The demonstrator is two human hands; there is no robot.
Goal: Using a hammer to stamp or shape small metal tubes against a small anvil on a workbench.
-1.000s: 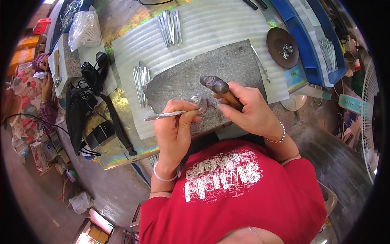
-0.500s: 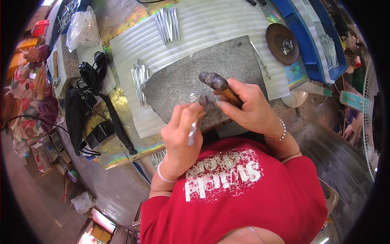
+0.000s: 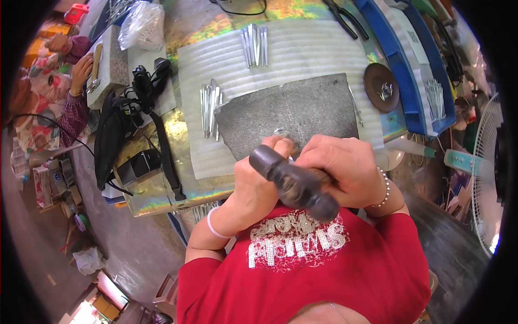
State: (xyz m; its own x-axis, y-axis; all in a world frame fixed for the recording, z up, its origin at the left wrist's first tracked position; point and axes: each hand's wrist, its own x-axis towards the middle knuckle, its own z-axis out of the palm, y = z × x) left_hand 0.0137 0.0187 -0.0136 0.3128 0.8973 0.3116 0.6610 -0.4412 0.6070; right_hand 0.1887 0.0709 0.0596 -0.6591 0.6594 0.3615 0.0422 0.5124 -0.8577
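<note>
My right hand [image 3: 345, 167] is closed round the wooden handle of a hammer [image 3: 294, 186]. The hammer's dark steel head is lifted above the work and covers part of my left hand [image 3: 259, 181]. My left hand's fingers are pinched on a shiny silver metal piece [image 3: 280, 133], whose rounded end shows just past the fingertips. Most of this piece is hidden by fingers and hammer. Both hands are at the near edge of a rough grey stone slab [image 3: 291, 108].
Bundles of slim metal rods [image 3: 253, 48] lie on white foam sheeting [image 3: 313, 48]. A brown dish [image 3: 379, 86] of small metal bits, a blue tray [image 3: 396, 65] and pliers [image 3: 348, 19] are at the right. Leftward lie a black strapped bag [image 3: 116, 129] and another person's hand [image 3: 81, 73] by a stone block.
The hammer has risen off the slab, its head swinging toward me and over my left hand. My right hand has come closer to my left. The whole view has shifted slightly.
</note>
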